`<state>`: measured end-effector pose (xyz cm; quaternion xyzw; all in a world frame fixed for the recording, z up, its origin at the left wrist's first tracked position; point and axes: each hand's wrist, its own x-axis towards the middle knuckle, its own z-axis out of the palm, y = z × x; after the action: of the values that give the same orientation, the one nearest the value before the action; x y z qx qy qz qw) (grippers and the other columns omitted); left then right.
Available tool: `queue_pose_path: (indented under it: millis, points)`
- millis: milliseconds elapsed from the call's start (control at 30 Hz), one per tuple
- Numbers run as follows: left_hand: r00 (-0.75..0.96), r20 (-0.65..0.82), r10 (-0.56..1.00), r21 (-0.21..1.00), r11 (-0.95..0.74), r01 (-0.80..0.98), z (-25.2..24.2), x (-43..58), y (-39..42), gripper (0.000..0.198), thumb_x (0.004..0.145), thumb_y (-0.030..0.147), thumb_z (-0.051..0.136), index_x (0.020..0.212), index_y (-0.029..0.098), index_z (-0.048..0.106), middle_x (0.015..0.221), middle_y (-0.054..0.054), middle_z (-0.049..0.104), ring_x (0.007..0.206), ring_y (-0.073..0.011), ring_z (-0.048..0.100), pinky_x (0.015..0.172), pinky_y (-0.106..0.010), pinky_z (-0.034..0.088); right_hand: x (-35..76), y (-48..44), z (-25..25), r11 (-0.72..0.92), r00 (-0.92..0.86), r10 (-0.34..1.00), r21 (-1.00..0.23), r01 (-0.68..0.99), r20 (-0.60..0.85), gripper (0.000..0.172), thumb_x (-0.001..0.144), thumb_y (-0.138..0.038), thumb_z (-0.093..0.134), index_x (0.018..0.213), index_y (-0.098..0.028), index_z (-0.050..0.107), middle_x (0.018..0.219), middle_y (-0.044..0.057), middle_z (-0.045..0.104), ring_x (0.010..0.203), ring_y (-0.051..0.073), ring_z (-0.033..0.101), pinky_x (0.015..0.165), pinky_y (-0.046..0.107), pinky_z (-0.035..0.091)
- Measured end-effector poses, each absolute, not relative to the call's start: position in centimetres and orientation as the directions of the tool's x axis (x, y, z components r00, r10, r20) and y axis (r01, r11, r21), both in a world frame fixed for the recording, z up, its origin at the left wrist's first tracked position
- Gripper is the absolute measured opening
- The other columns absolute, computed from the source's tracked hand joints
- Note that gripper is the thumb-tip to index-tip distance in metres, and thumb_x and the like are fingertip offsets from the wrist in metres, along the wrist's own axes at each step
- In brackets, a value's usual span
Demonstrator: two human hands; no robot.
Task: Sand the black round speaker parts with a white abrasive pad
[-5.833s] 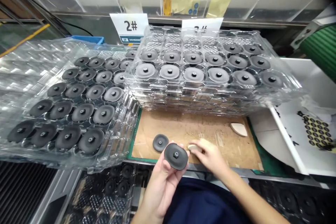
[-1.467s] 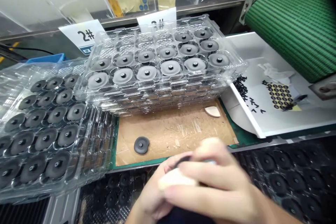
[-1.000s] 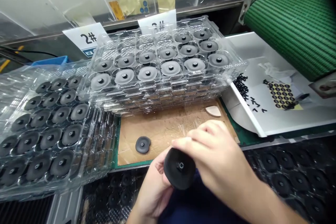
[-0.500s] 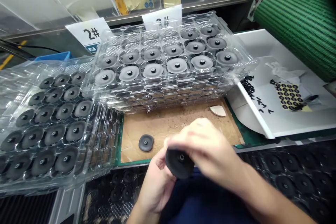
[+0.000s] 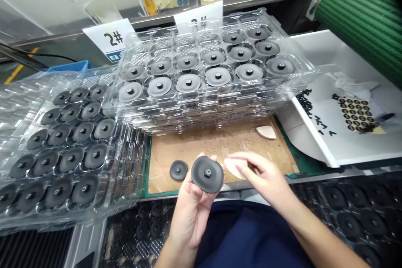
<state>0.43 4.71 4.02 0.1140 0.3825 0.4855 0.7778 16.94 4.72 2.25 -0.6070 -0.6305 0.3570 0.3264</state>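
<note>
My left hand [image 5: 192, 209] grips a black rounded disc [image 5: 201, 180] by its edge, its face with the small central metal nut turned up. My right hand [image 5: 262, 176] pinches a thin off-white piece [image 5: 233, 166] between thumb and fingers, just right of the disc and apart from it. A second black disc [image 5: 178, 170] lies on the brown cardboard [image 5: 201, 144], left of my left hand. Farther back on the cardboard is a cream, curved-edged piece [image 5: 266, 132].
A stack of clear plastic trays [image 5: 201, 111] holding black discs stands behind the cardboard. Another tray stack [image 5: 125, 171] is on the left. The white bin [image 5: 317, 136] at right holds small black parts and a sticker sheet [image 5: 358, 115]. A green conveyor belt [image 5: 367, 21] sits above it.
My right hand has moved off the disc to the right, and the off-white piece now shows in its fingers. The disc in my left hand has turned face up.
</note>
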Motion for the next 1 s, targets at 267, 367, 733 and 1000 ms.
queue_pose_path:
  millis: [267, 367, 733, 1000]
  points:
    - [0.208, -0.534, 0.82, 0.577, 0.533, -0.619, 3.5, 1.1, 4.2, 0.043, 0.076, 0.024, 0.067, 0.119, 0.026, 0.058, 0.118, -0.007, 0.065, 0.109, -0.0229, 0.059, 0.091, -0.029, 0.049, 14.2, 6.2, 9.6, 0.276, -0.393, 0.914, -0.865, 0.418, 0.101, 0.019, 0.087, -0.009, 0.05, 0.09, -0.018, 0.067, 0.081, 0.001, 0.065, 0.073, 0.011, 0.06, 0.067, 0.02, 0.047]
    - [0.228, -0.523, 0.821, 0.582, 0.54, -0.608, 3.6, 1.3, 4.2, 0.047, 0.07, 0.029, 0.073, 0.115, 0.022, 0.061, 0.11, -0.008, 0.068, 0.105, -0.0235, 0.061, 0.09, -0.029, 0.049, 14.0, 6.3, 9.1, 0.3, -0.303, 0.939, -0.825, 0.479, 0.165, 0.021, 0.09, -0.013, 0.046, 0.094, -0.015, 0.066, 0.082, 0.004, 0.063, 0.075, 0.014, 0.059, 0.071, 0.024, 0.047]
    - [0.299, -0.5, 0.813, 0.553, 0.565, -0.612, 4.5, 1.9, 4.8, 0.043, 0.061, 0.029, 0.08, 0.102, 0.022, 0.068, 0.103, -0.006, 0.071, 0.1, -0.0203, 0.063, 0.085, -0.023, 0.05, 15.0, 6.4, 9.4, 0.324, -0.227, 0.941, -0.863, 0.386, 0.251, 0.022, 0.09, -0.013, 0.046, 0.099, -0.011, 0.065, 0.084, 0.006, 0.064, 0.077, 0.014, 0.059, 0.073, 0.025, 0.047]
    - [0.335, -0.532, 0.777, 0.476, 0.602, -0.641, 5.1, 1.4, 4.9, 0.056, 0.053, 0.024, 0.084, 0.106, 0.026, 0.067, 0.104, -0.003, 0.072, 0.093, -0.0149, 0.066, 0.082, -0.018, 0.052, 17.8, 5.0, 10.3, 0.188, -0.327, 0.945, -0.825, 0.533, 0.003, 0.021, 0.085, -0.007, 0.051, 0.092, -0.02, 0.066, 0.073, -0.002, 0.061, 0.064, 0.01, 0.056, 0.057, 0.021, 0.041]
